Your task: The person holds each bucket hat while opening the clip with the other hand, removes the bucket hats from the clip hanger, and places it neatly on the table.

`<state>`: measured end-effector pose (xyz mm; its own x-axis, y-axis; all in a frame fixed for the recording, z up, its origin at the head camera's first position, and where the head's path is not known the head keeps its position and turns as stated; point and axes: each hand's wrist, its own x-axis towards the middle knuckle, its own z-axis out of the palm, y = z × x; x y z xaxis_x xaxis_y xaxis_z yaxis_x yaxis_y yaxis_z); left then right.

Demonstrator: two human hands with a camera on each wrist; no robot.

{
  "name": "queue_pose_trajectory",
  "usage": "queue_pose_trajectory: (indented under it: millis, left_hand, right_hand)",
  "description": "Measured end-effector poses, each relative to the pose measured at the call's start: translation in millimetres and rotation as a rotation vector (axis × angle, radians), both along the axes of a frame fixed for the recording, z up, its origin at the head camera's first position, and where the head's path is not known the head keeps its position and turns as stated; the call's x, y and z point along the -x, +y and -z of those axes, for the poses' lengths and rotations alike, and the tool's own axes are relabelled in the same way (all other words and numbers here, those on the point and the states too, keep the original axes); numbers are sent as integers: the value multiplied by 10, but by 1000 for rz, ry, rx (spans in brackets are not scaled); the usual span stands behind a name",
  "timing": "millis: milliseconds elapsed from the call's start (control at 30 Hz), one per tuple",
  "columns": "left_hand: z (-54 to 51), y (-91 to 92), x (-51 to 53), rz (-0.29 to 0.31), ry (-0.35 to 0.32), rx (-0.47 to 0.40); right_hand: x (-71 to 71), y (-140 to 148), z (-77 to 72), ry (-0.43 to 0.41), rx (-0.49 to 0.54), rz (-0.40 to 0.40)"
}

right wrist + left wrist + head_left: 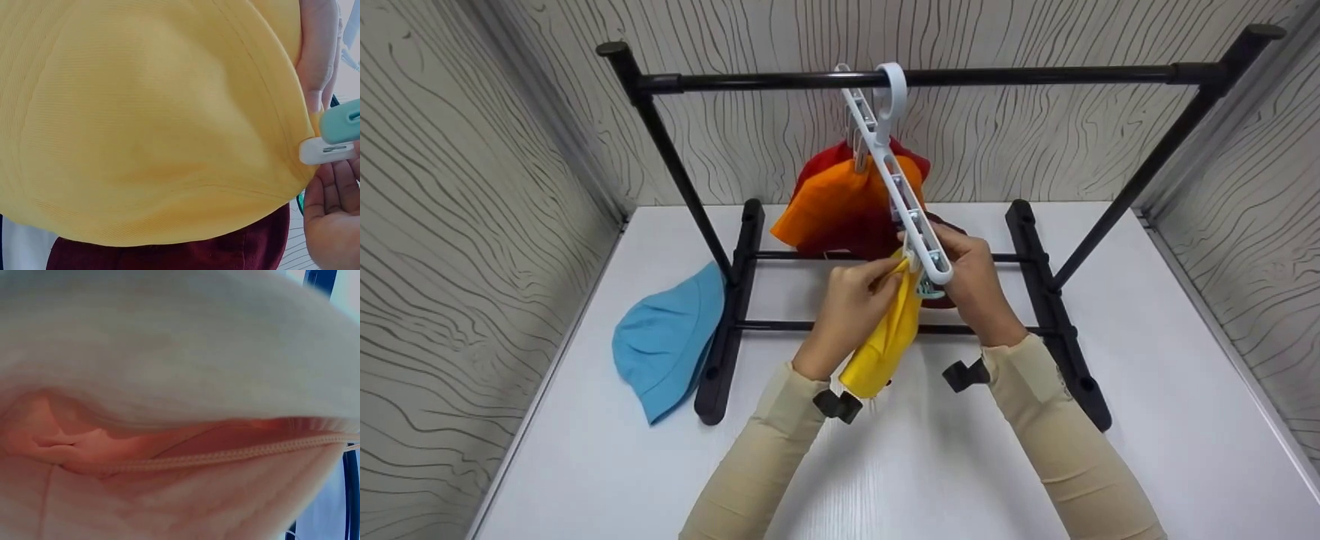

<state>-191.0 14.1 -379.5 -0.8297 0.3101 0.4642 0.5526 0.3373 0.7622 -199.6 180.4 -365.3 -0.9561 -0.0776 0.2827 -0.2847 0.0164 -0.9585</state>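
A white clip hanger (894, 176) hangs from the black bar, pointing toward the camera. At its near end is a yellow hat (885, 345), its edge at a white clip (323, 152). My left hand (851, 307) pinches the yellow hat's edge beside that clip. My right hand (979, 285) is at the hanger's other side, fingers curled at the white clip in the right wrist view, partly hidden by the hanger. A teal clip (342, 121) is just above the white one. Pale cloth fills most of the left wrist view.
Orange (840, 199) and red (821, 159) hats hang farther back on the hanger, with a maroon hat (225, 250) behind the yellow one. A light blue hat (667, 337) lies on the white table (585, 465), left of the black rack (1035, 255). Patterned walls stand around.
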Motion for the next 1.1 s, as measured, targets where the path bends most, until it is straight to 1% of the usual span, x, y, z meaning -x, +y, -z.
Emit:
queue_pose_trajectory:
  millis: [133,333,667,900,1100]
  left_hand:
    - [4,-3,-1,1,18,-7]
    - [15,-2,3,2,18,-10]
    - [26,-11,-5,-5,-7,9]
    - [36,-11,-2,-11,11,11]
    - [60,-7,11,-21,50,17]
  right_hand:
    - [12,-2,7,4,-1,9]
    - [17,4,20,7,5,4]
    - [7,-2,24,0,9,5]
    - [6,0,31,2,16,-1]
    - [6,-12,20,-7,12,13]
